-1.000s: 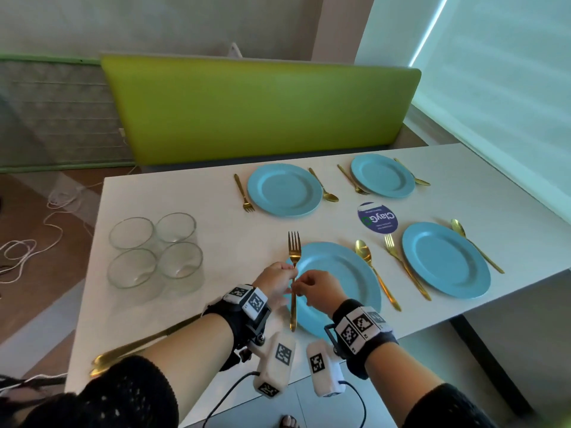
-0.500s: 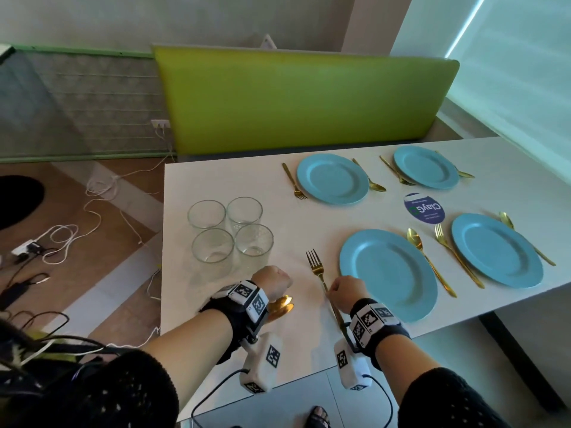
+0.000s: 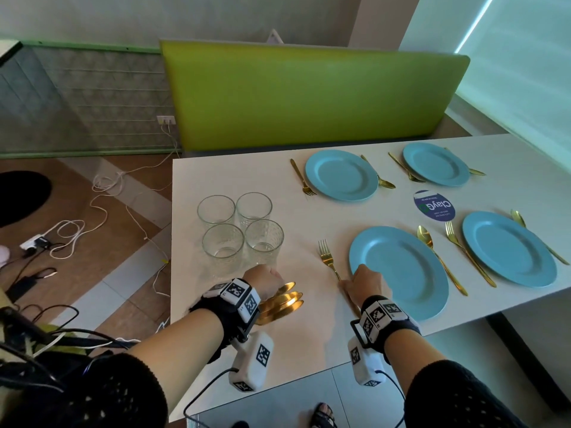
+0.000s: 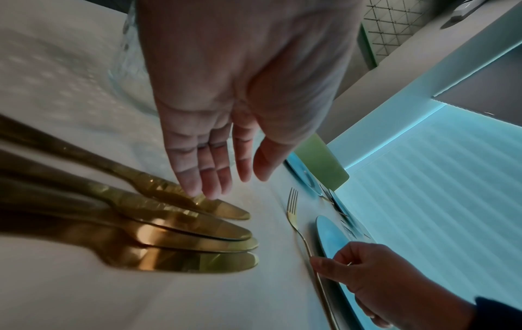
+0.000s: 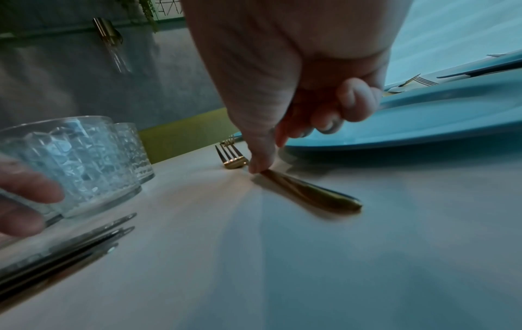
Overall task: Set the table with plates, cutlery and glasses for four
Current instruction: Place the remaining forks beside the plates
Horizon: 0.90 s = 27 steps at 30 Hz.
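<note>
A gold fork (image 3: 329, 264) lies on the white table (image 3: 234, 350), just left of the near-left blue plate (image 3: 401, 270). My right hand (image 3: 363, 281) pinches its handle (image 5: 310, 192) near the middle, the other fingers curled beside the plate rim. Several gold knives (image 3: 282, 301) lie side by side near the table's front-left. Above them my left hand (image 4: 234, 187) has its fingers straight, and the fingertips touch the top knife's blade (image 4: 183, 196). A cluster of clear glasses (image 3: 241, 230) stands just beyond that hand.
Three more blue plates (image 3: 341, 176) (image 3: 435, 163) (image 3: 508, 248) sit with gold forks and spoons beside them. A round blue sticker (image 3: 434, 205) marks the table's middle. A green bench back (image 3: 309, 94) runs behind. Cables (image 3: 102, 196) lie on the floor at left.
The fork went from both hands above the plate down onto the table left of it. My left hand let go and moved left onto the knives. The head view swung left.
</note>
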### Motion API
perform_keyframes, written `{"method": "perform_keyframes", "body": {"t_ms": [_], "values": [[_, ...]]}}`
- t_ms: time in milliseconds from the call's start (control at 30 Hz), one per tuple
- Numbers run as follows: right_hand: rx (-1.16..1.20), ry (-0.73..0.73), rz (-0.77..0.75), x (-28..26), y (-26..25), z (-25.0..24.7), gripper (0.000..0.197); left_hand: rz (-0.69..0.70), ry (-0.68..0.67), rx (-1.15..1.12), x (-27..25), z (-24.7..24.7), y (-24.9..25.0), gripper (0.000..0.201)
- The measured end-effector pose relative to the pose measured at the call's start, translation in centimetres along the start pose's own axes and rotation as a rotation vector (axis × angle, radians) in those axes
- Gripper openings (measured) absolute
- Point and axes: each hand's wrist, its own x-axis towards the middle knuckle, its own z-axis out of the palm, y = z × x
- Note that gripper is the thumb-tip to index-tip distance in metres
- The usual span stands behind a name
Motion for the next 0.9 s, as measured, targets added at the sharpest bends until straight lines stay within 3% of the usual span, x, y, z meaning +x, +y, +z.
{"method": "perform_keyframes", "body": {"t_ms": [367, 567, 900], "values": [[0.001, 0.017, 0.043, 0.0, 0.7, -0.4, 0.039, -0.004, 0.013, 0.031, -0.4, -0.5, -0.9, 0.024], [0.021, 0.017, 0.073, 0.0, 1.2, -0.6, 0.047, -0.004, 0.015, 0.024, 0.0, -0.2, -1.4, 0.01], [0.053, 0.024, 0.074, -0.4, 1.6, -0.4, 0.043, 0.035, 0.113, 0.263, -0.9, -1.0, -2.2, 0.027]]}}
